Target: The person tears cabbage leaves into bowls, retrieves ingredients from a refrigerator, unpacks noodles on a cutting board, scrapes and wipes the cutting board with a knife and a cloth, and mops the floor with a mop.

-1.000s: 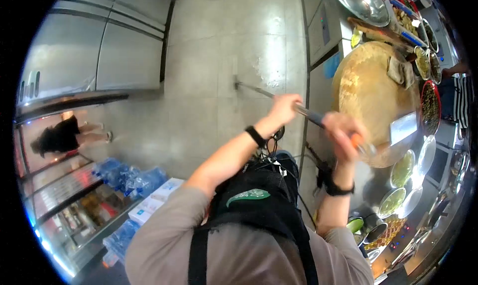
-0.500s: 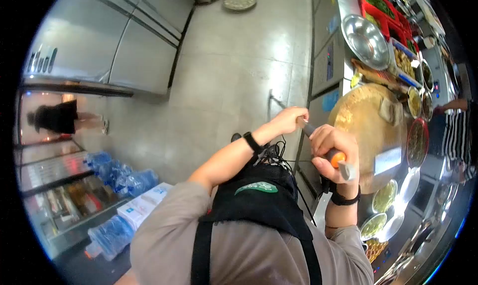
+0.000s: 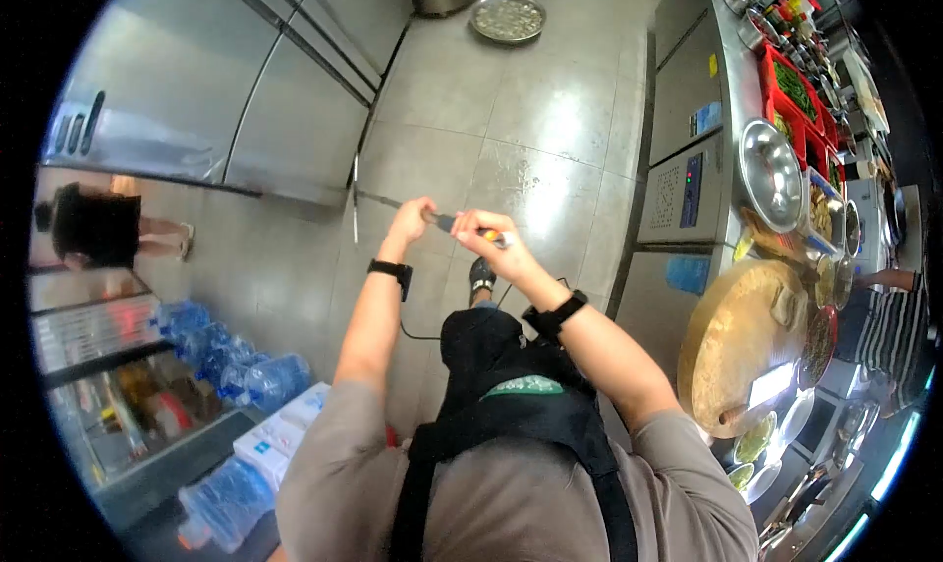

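Note:
Both my hands grip the pole of a long-handled floor squeegee (image 3: 381,199). My left hand (image 3: 413,219) wraps the pole partway down, and my right hand (image 3: 488,240) closes round the dark handle near its top end, where an orange spot shows. The squeegee's thin crossbar head lies at the left, by the foot of the steel cabinet (image 3: 295,110). Black bands sit on both wrists. My shoe (image 3: 481,277) shows below the pole, on the grey tiled floor (image 3: 432,159), which shines in places.
On the right runs a steel counter with a round chopping board (image 3: 722,341), a metal bowl (image 3: 770,174) and red trays (image 3: 794,95). A metal pan of pale pieces (image 3: 507,19) stands on the far floor. Blue water bottles (image 3: 275,380) are at lower left. Other people appear at both sides.
My hands and the squeegee have swung left, away from the counter and chopping board. The squeegee's head has moved across the floor to the cabinet side. My view has shifted too.

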Demonstrator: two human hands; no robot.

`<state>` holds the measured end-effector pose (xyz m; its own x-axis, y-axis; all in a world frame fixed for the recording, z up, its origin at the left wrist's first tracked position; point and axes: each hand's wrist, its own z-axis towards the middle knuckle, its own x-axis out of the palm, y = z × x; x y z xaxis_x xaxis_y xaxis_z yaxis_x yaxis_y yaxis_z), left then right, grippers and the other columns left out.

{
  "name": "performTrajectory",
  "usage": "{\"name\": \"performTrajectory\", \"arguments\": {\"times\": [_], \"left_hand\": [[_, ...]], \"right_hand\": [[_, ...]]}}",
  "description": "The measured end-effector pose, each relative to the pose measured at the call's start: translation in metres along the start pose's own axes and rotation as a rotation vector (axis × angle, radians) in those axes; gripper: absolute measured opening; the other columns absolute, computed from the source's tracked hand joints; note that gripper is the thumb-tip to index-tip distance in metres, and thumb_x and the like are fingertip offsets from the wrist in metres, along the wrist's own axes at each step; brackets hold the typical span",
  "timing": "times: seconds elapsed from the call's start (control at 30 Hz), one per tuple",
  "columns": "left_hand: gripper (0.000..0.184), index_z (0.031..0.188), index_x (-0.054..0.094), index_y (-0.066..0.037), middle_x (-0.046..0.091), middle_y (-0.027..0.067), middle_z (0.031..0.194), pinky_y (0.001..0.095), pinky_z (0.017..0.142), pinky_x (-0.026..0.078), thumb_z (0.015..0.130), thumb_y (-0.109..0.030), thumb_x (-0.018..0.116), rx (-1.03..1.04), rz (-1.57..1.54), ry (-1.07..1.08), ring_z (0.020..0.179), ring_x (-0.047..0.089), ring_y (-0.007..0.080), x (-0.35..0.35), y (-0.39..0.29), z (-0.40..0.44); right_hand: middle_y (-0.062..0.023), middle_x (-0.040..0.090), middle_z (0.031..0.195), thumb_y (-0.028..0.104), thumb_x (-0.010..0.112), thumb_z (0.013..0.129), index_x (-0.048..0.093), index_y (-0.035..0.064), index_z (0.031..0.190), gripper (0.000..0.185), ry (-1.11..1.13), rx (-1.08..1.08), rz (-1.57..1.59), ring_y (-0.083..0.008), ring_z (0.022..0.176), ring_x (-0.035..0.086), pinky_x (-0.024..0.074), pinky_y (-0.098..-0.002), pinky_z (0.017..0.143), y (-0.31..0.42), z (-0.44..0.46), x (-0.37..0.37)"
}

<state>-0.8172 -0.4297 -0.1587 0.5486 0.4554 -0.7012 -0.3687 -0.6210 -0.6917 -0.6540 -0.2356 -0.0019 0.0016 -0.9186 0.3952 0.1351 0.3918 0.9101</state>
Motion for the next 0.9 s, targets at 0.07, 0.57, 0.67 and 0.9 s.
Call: {"name": "performTrajectory", "arguments": {"times": [0.07, 0.57, 0.67, 0.9], "left_hand": [[0.020, 0.089, 0.062, -0.004, 0.067, 0.0162, 0.082, 0.0373, 0.066, 0.049, 0.073, 0.004, 0.054, -0.077, -0.042, -0.001, 0.074, 0.063, 0.0282, -0.015, 0.048, 0.038], [0.015, 0.082, 0.059, -0.008, 0.061, 0.0115, 0.079, 0.0401, 0.081, 0.044, 0.072, 0.004, 0.060, 0.365, -0.449, 0.225, 0.085, 0.056, 0.0343, 0.155, -0.276, 0.117], [0.013, 0.080, 0.057, -0.009, 0.061, 0.0093, 0.080, 0.0407, 0.082, 0.044, 0.072, 0.001, 0.062, 0.577, -0.543, 0.297, 0.085, 0.056, 0.0324, 0.238, -0.306, 0.113], [0.016, 0.087, 0.064, -0.011, 0.066, 0.0086, 0.089, 0.0413, 0.077, 0.049, 0.073, -0.006, 0.066, 0.802, -0.353, 0.663, 0.096, 0.058, 0.0319, 0.282, -0.353, 0.163]], "right_hand": [[-0.0042, 0.057, 0.077, 0.012, 0.065, 0.089, 0.051, 0.0031, 0.072, 0.024, -0.059, 0.043, 0.055, -0.0174, 0.084, 0.055, 0.0381, -0.0401, 0.103, -0.035, 0.051, 0.004], [-0.0046, 0.051, 0.060, 0.017, 0.062, 0.082, 0.047, 0.0072, 0.058, 0.031, -0.572, -0.239, -0.492, -0.0200, 0.057, 0.048, 0.0440, -0.0407, 0.071, 0.197, -0.031, -0.088], [-0.0037, 0.050, 0.058, 0.017, 0.063, 0.083, 0.047, 0.0070, 0.058, 0.031, -0.514, -0.118, -0.751, -0.0199, 0.056, 0.048, 0.0440, -0.0391, 0.068, 0.204, -0.066, -0.102], [-0.0077, 0.051, 0.059, 0.011, 0.066, 0.077, 0.046, 0.0033, 0.059, 0.028, -0.520, -0.136, -0.814, -0.0219, 0.059, 0.052, 0.0474, -0.0358, 0.067, 0.241, -0.070, -0.145]]}}
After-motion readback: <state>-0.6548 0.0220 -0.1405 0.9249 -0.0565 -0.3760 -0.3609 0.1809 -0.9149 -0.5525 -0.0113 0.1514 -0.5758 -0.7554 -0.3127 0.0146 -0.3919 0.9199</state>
